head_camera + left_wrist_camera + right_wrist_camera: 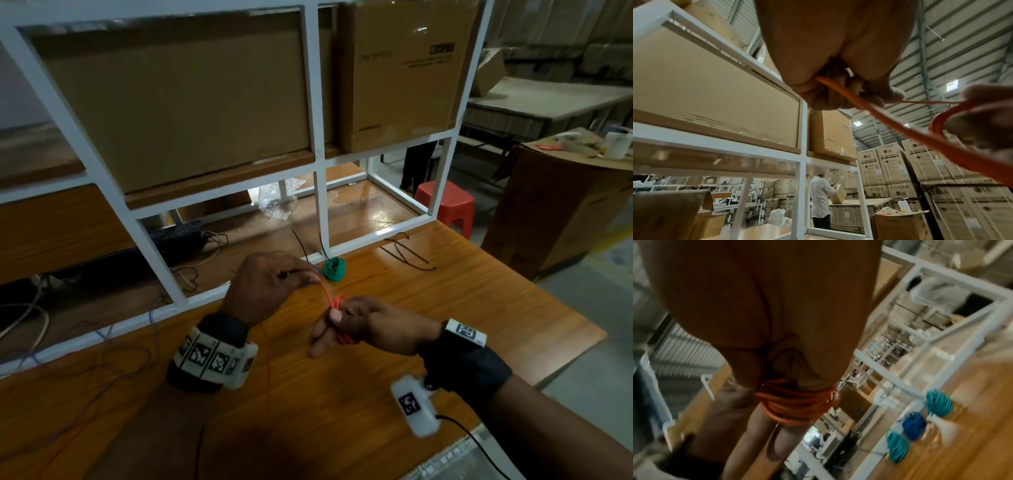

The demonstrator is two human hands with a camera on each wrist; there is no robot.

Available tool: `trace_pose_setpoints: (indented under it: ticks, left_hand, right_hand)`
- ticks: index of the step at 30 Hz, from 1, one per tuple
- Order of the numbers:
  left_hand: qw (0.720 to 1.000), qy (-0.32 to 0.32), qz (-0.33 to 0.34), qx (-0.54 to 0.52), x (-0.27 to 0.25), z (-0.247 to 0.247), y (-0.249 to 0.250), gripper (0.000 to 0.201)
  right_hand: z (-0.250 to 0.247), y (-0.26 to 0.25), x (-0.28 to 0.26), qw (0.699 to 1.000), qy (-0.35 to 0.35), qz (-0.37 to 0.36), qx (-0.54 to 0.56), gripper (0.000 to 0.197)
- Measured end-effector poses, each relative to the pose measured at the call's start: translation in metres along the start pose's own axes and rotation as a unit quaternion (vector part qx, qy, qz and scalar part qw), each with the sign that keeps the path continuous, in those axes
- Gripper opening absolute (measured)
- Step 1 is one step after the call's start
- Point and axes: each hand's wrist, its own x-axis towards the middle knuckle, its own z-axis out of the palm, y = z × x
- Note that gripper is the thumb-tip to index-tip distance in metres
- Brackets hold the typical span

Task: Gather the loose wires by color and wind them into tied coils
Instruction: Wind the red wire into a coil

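Above wooden table [445, 308], red wire [327, 291] loops around right hand [363, 325].

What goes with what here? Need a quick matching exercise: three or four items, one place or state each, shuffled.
Items:
1. orange wire
2. green coil
3. black ties
4. blue wire

States:
A. lying wound on the table by the white frame
B. wrapped round the right hand's fingers, free end pinched by the left hand
C. trailing loose along the table's left side
D. lying loose on the table, far right of the hands

Pairs: 1-B, 2-A, 3-D, 4-C
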Motion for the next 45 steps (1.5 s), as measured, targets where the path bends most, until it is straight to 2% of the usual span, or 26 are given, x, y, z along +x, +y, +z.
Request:
trace_pose_setpoints:
  ticks: [1,3,5,7,9,11,14,15,17,18,19,20,21,23,25,27,29,32,34,36,38,40,42,43,45]
  left_hand:
    - [0.999,0.008,-0.009,-0.039,0.004,0.0,-0.001,0.007]
    - [0.993,0.021,-0.041,-0.112,0.009,0.006,-0.004,0.006]
    - [0.98,0.028,-0.077,-0.184,0.01,0.019,-0.009,0.008]
    - [0.966,0.021,-0.095,-0.24,0.007,0.033,-0.012,0.012]
    - [0.959,0.008,-0.114,-0.261,0.002,0.047,-0.011,0.015]
    - [0.951,0.018,-0.169,-0.259,-0.004,0.061,0.003,0.023]
    - [0.907,-0.012,-0.243,-0.344,-0.014,0.079,0.021,0.02]
    - [0.887,-0.04,-0.266,-0.376,-0.019,0.083,0.02,0.02]
    - [0.835,-0.102,-0.319,-0.436,-0.032,0.085,0.019,0.025]
    - [0.818,-0.117,-0.344,-0.445,-0.038,0.084,0.017,0.026]
    - [0.817,-0.122,-0.359,-0.434,-0.044,0.081,0.014,0.027]
    - [0.832,-0.115,-0.368,-0.399,-0.046,0.076,0.013,0.027]
    - [0.856,-0.097,-0.371,-0.346,-0.046,0.069,0.012,0.025]
    - [0.912,-0.05,-0.345,-0.218,-0.039,0.049,0.008,0.02]
    - [0.949,-0.013,-0.288,-0.125,-0.027,0.029,0.007,0.017]
    - [0.966,-0.008,-0.242,-0.091,-0.015,0.012,0.007,0.014]
    - [0.977,-0.011,-0.191,-0.1,-0.002,0.002,0.006,0.009]
    - [0.981,-0.006,-0.13,-0.142,0.014,-0.007,0.008,0.004]
    - [0.975,-0.005,-0.112,-0.192,0.023,-0.005,0.008,0.007]
    - [0.941,-0.02,-0.145,-0.304,0.026,0.004,0.003,0.015]
    - [0.89,-0.043,-0.18,-0.417,0.026,0.016,-0.002,0.023]
    - [0.849,-0.057,-0.192,-0.489,0.025,0.032,0.0,0.021]
    - [0.829,-0.048,-0.235,-0.506,0.023,0.049,0.008,0.016]
    - [0.821,-0.042,-0.269,-0.501,0.019,0.058,0.011,0.024]
    - [0.78,-0.063,-0.335,-0.525,0.004,0.074,0.012,0.024]
  right_hand:
    - [0.001,-0.005,-0.001,0.997,-0.026,-0.024,0.074,0.039]
    - [0.002,-0.017,-0.003,0.967,-0.061,-0.06,0.239,0.034]
    - [-0.002,-0.022,-0.001,0.938,-0.1,-0.118,0.311,0.033]
    - [-0.006,-0.028,0.002,0.914,-0.109,-0.19,0.343,0.036]
    - [-0.011,-0.034,0.006,0.893,-0.074,-0.233,0.379,0.037]
    - [-0.017,-0.038,0.011,0.875,-0.014,-0.259,0.408,0.039]
    - [-0.028,-0.039,0.021,0.855,0.107,-0.275,0.426,0.043]
    - [-0.033,-0.038,0.024,0.865,0.174,-0.279,0.38,0.042]
    - [-0.044,-0.035,0.028,0.892,0.339,-0.252,0.164,0.038]
    - [-0.049,-0.033,0.03,0.886,0.408,-0.217,0.039,0.033]
    - [-0.052,-0.033,0.028,0.878,0.444,-0.171,-0.063,0.029]
    - [-0.055,-0.03,0.027,0.874,0.449,-0.122,-0.139,0.025]
    - [-0.056,-0.029,0.023,0.883,0.418,-0.076,-0.201,0.021]
    - [-0.053,-0.023,0.016,0.911,0.295,0.01,-0.287,0.019]
    - [-0.041,-0.019,0.009,0.934,0.18,0.072,-0.301,0.024]
    - [-0.028,-0.018,0.006,0.958,0.11,0.086,-0.25,0.03]
    - [-0.019,-0.021,0.006,0.982,0.062,0.074,-0.164,0.032]
    - [-0.012,-0.027,0.007,0.997,0.004,0.039,-0.061,0.036]
    - [-0.008,-0.031,0.006,0.998,-0.037,-0.012,0.051,0.034]
    - [-0.004,-0.038,0.006,0.97,-0.083,-0.075,0.218,0.024]
    - [-0.002,-0.043,0.01,0.911,-0.119,-0.153,0.364,0.021]
    - [0.0,-0.05,0.015,0.866,-0.088,-0.205,0.449,0.029]
    - [0.0,-0.059,0.021,0.846,-0.007,-0.236,0.477,0.031]
    - [-0.002,-0.064,0.022,0.832,0.05,-0.246,0.494,0.028]
    - [-0.01,-0.074,0.022,0.801,0.213,-0.258,0.496,0.026]
